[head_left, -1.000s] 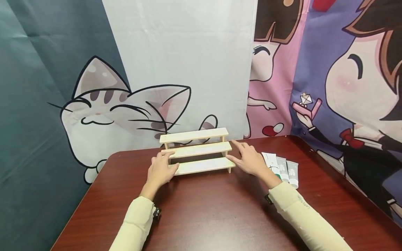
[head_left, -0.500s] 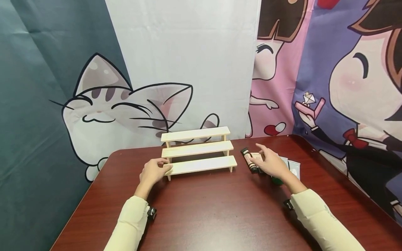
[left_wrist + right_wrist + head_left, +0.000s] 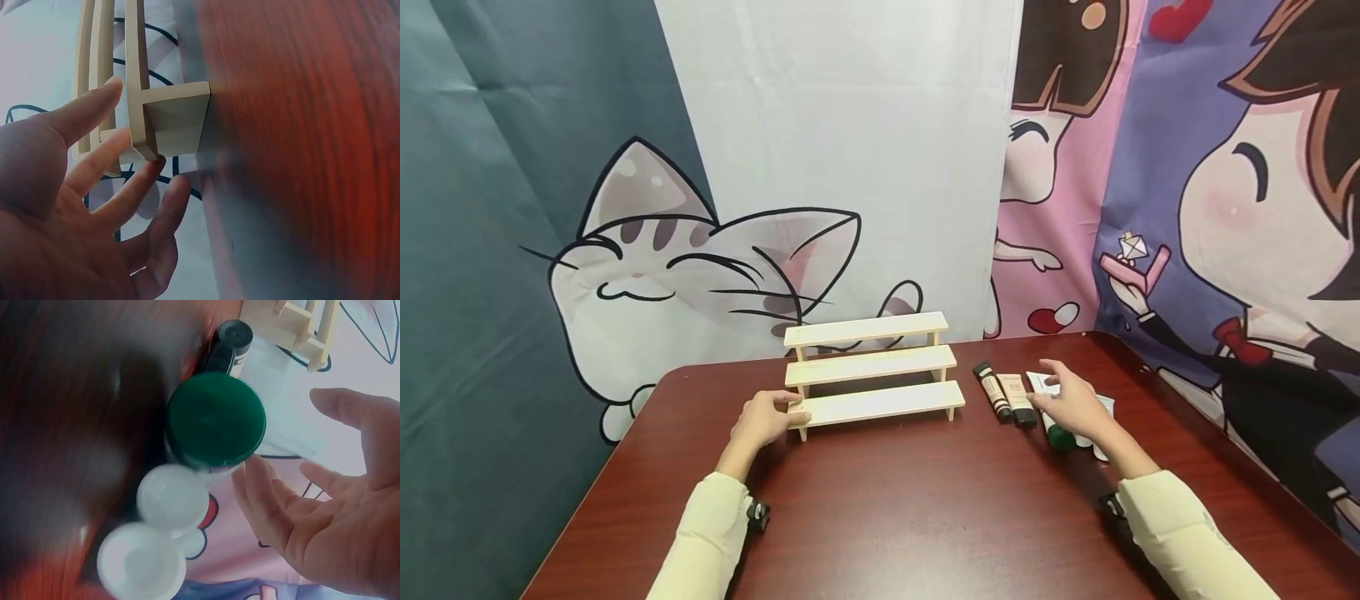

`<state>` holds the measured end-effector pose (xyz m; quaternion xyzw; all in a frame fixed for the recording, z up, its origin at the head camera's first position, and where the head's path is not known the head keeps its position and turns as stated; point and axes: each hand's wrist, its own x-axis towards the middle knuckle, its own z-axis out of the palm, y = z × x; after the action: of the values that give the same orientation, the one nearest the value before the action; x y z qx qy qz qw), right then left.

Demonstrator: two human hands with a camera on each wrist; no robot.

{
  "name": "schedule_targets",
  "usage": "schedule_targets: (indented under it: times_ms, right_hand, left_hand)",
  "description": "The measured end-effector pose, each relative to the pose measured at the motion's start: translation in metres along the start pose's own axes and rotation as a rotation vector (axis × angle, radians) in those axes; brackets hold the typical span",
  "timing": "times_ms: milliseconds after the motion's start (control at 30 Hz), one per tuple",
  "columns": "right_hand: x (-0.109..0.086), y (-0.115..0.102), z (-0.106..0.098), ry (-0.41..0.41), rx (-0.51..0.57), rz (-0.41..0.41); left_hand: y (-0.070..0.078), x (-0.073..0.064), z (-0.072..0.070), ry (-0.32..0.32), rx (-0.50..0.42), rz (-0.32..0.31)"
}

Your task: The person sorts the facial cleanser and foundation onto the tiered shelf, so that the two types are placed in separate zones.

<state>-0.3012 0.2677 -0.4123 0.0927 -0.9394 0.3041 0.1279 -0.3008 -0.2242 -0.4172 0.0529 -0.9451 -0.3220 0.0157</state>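
A three-tier pale wooden step shelf (image 3: pixel 872 364) stands on the table against the back. My left hand (image 3: pixel 763 418) is at the left end of its lowest tier, fingers loosely bent. In the left wrist view, the thumb and fingers (image 3: pixel 103 206) lie spread around that board's end; whether they touch it is hard to tell. My right hand (image 3: pixel 1078 408) hovers over several squeeze tubes with fingers apart, holding nothing. Nearest it is a white tube with a green cap (image 3: pixel 215 419). Two white caps (image 3: pixel 172 499) show beside that, partly hidden by the hand in the head view.
Between shelf and right hand lie a dark-ended slim tube (image 3: pixel 992 393) and a beige tube with a black cap (image 3: pixel 1017 398). The dark red wooden table (image 3: pixel 880 508) extends toward me. A cartoon-printed cloth backdrop (image 3: pixel 865 150) rises behind its far edge.
My right hand has moved right, from the shelf's right end to over the tubes, uncovering the two nearest the shelf. The left hand has slid slightly left and down to the lowest tier's end.
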Motion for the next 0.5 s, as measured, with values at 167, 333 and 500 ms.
schedule_targets:
  times_ms: [167, 333, 500]
  right_hand:
    - [-0.001, 0.007, -0.004, 0.015, -0.001, 0.027]
    - [-0.004, 0.014, -0.007, 0.001, -0.036, 0.068]
    - [-0.007, 0.02, -0.01, -0.045, -0.056, 0.099]
  left_hand:
    - [0.001, 0.001, -0.002, -0.007, 0.052, -0.029]
    - [0.003, 0.003, -0.004, -0.024, 0.079, -0.052]
    - [0.003, 0.003, -0.003, -0.04, 0.086, -0.072]
